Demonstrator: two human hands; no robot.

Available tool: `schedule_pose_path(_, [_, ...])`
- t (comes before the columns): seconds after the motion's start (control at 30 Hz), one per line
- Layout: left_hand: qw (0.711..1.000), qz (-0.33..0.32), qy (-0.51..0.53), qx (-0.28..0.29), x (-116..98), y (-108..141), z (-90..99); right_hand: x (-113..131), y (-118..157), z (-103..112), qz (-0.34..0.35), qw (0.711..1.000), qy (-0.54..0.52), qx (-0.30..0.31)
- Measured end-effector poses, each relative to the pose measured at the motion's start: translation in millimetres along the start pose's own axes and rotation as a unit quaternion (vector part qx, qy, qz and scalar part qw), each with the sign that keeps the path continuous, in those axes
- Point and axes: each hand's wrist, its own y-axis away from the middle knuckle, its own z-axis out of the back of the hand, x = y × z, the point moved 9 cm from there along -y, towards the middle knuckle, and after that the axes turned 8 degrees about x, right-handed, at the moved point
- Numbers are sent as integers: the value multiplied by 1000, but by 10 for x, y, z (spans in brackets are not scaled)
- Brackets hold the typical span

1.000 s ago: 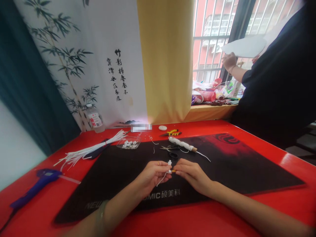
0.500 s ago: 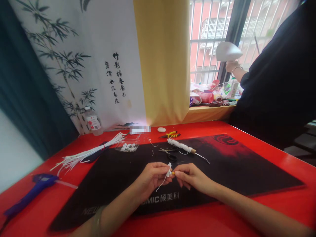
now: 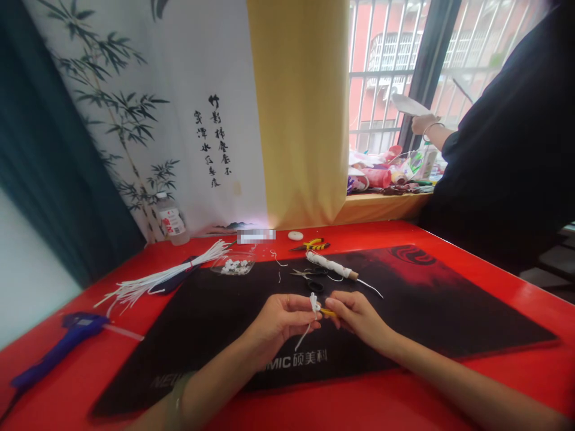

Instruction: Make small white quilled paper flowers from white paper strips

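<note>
While the left hand (image 3: 287, 314) pinches a small white cord piece (image 3: 314, 302) above the near part of a flat black mat (image 3: 417, 311), the right hand (image 3: 359, 314), gripping a slim yellow tool (image 3: 328, 312), should move gently.

Ahead of your hands (image 3: 362, 318), scissors (image 3: 307, 277) and the cord-wound stick (image 3: 330, 264) are blocking passage; rightward, the mat (image 3: 442, 308) is leaving you open room.
</note>
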Motion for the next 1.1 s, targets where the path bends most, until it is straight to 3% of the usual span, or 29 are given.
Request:
schedule_pose_path(0.3, [1000, 6, 6, 21, 23, 14, -55, 160, 63, 66, 79, 993, 85, -20])
schedule_pose_path(0.67, [1000, 21, -23, 6, -49, 49, -22, 456, 180, 173, 219, 947, 212, -99])
schedule_pose_path(0.9, [996, 14, -84, -6, -104, 57, -52, 618, 266, 195, 253, 922, 257, -143])
schedule_pose_path(1.1, [989, -9, -149, -1, -191, 99, -95, 694, 305, 157, 281, 909, 280, -129])
